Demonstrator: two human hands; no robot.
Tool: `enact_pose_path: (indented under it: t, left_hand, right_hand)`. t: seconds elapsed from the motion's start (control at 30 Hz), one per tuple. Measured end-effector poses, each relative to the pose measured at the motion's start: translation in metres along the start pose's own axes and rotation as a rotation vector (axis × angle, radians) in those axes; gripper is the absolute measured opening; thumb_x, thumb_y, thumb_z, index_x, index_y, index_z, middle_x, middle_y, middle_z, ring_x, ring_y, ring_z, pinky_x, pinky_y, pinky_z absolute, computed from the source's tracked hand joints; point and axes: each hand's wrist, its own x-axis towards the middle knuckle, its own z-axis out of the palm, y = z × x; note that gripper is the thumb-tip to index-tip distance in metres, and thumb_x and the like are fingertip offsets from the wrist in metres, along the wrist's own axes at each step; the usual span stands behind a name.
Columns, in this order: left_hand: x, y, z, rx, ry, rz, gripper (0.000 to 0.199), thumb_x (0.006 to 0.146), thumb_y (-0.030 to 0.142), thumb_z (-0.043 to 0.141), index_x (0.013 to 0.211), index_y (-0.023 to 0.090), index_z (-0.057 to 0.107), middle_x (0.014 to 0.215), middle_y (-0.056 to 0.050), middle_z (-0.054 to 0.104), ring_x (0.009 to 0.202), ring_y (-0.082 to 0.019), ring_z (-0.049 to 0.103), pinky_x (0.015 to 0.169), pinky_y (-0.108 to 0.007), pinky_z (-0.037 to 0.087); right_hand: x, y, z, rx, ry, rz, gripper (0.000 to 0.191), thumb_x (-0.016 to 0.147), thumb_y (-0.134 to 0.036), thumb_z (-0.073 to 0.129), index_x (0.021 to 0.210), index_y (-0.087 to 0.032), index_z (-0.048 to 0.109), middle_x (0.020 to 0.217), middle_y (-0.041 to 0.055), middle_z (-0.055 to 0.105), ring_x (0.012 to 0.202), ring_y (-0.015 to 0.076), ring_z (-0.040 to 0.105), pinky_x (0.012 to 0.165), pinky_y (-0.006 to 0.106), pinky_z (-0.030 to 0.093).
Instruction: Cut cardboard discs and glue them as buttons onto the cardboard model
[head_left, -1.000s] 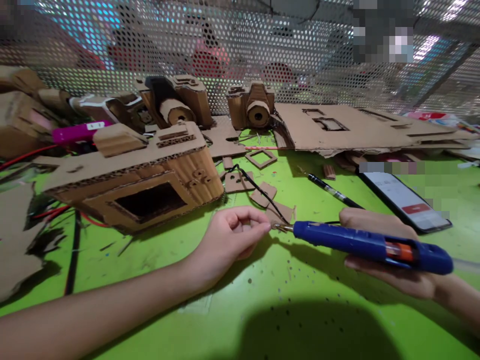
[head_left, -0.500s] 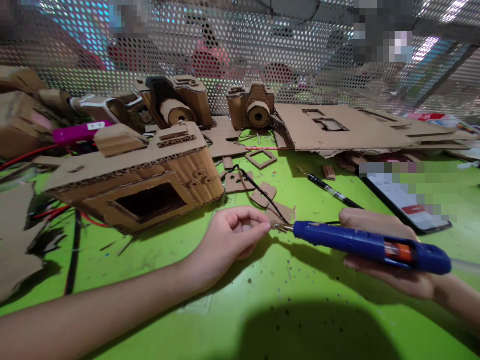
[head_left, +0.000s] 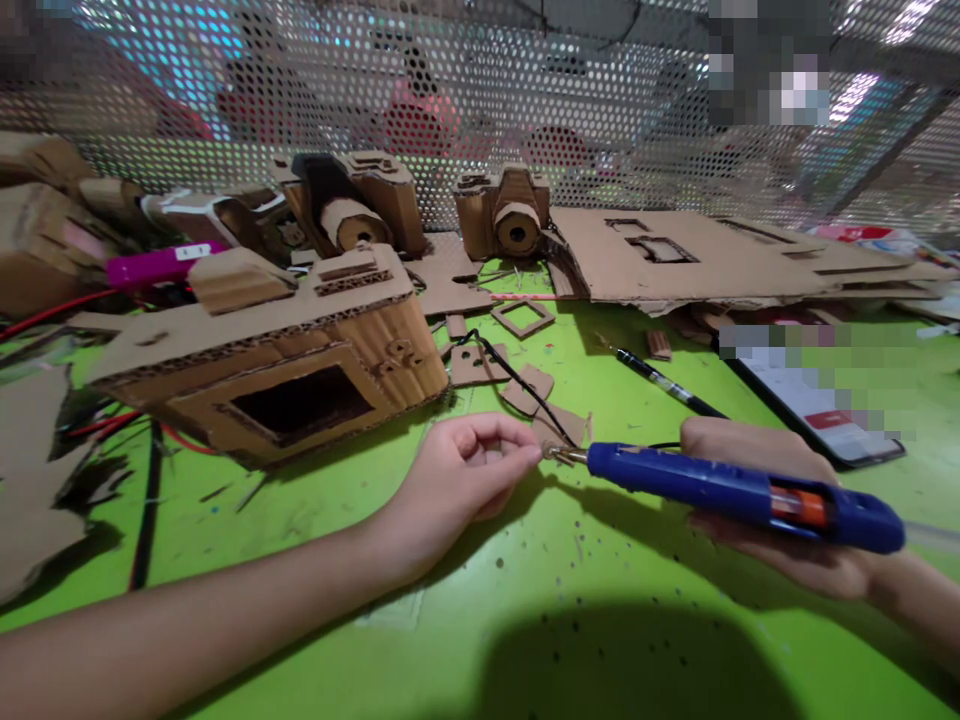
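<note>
My right hand is wrapped round a blue glue gun, which points left above the green table. My left hand pinches a tiny brown piece between thumb and fingertip, right at the metal nozzle. The piece is too small to make out well. Just behind the fingertips lie small cardboard cut-outs with a black cable across them. To the left of my hands rests a cardboard camera body with a rectangular opening.
Two cardboard cameras stand at the back against a perforated metal screen. Cut cardboard sheets lie at the back right. A black pen and a phone lie beyond my right hand. Cables and torn cardboard are at the left.
</note>
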Motion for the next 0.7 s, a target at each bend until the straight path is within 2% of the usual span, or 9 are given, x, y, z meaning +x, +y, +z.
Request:
enact_pose_path:
  t: [0.1,0.2,0.5,0.7]
  left_hand:
    - [-0.0003,-0.0013,-0.0007,-0.01,0.0,0.005,0.016,0.067,0.025,0.073,0.072,0.014,0.064,0.046,0.007,0.048,0.038,-0.003,0.034,0.036,-0.015,0.021]
    - [-0.0002,-0.001,-0.0008,-0.007,0.003,-0.001,0.015,0.066,0.024,0.072,0.073,0.014,0.064,0.047,0.007,0.05,0.038,-0.003,0.034,0.036,-0.015,0.021]
    - [0.0024,0.0011,-0.0003,0.008,0.008,-0.008,0.017,0.066,0.026,0.073,0.073,0.013,0.064,0.049,0.006,0.051,0.039,-0.003,0.035,0.037,-0.014,0.022]
    - [0.0048,-0.0018,-0.0002,0.018,0.013,0.003,0.018,0.066,0.027,0.073,0.072,0.012,0.063,0.048,0.007,0.049,0.039,-0.003,0.034,0.038,-0.014,0.022]
  right_hand:
    - [0.0051,-0.0047,-0.0024,0.044,0.097,-0.054,0.034,0.093,-0.043,0.043,0.067,-0.022,0.039,0.058,-0.0027,0.042,0.049,0.0103,0.037,0.044,0.028,0.029]
    - [0.0077,-0.0078,-0.0038,0.031,0.131,-0.078,0.031,0.091,-0.038,0.046,0.067,-0.022,0.038,0.056,-0.003,0.042,0.048,0.01,0.036,0.043,0.028,0.024]
    - [0.0054,-0.0065,-0.0028,0.028,0.135,-0.095,0.027,0.092,-0.037,0.041,0.069,-0.022,0.038,0.058,-0.0025,0.043,0.049,0.011,0.035,0.045,0.028,0.024]
    - [0.0045,-0.005,-0.0021,0.019,0.159,-0.133,0.033,0.094,-0.042,0.039,0.068,-0.021,0.039,0.058,-0.0029,0.041,0.05,0.01,0.033,0.046,0.026,0.024]
